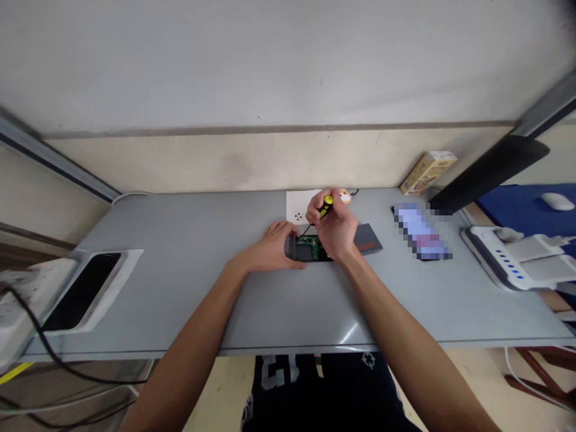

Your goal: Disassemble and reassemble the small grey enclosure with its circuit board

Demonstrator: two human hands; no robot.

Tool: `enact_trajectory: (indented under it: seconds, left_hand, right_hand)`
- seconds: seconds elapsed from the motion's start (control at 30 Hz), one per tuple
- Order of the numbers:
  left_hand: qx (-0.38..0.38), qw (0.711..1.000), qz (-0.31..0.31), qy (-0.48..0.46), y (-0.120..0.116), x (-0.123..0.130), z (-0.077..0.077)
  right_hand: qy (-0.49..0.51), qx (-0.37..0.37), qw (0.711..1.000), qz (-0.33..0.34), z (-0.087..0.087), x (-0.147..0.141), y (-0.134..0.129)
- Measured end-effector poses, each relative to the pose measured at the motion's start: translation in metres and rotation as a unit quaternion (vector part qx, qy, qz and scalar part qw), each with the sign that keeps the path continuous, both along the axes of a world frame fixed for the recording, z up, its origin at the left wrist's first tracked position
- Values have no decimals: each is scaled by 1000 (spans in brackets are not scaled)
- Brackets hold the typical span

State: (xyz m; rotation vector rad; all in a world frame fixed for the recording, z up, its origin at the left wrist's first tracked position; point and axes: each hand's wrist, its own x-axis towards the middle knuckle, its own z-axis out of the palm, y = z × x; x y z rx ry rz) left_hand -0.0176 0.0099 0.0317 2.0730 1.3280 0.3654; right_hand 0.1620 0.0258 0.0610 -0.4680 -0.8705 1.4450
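An opened dark grey device point(307, 252) with a green circuit board point(308, 241) lies on the grey desk in front of me. My left hand point(278, 246) grips its left end, thumb at the near edge and fingers at the far edge. In my right hand point(335, 226) is a yellow and black screwdriver point(326, 205), its thin shaft slanting down and left to the board. Where exactly the tip rests is too small to tell. A flat grey panel with reddish marking point(369, 239) sticks out right of my right wrist.
Behind the device lies white paper point(294, 204) with several small dark screws point(298, 216). A phone point(420, 231), a carton point(427, 172) and a power strip point(508, 258) are on the right. At left, a dark-screened phone point(85, 291) lies beside another power strip point(27, 294) and cables.
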Motion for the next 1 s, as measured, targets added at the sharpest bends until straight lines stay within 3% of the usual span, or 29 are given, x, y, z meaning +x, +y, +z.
enact_trajectory:
  seconds: [1.0]
  left_hand:
    - [4,1000,-6,23,-1,1,4]
  right_hand:
    - [4,-2,1000,-5,-1,2,1]
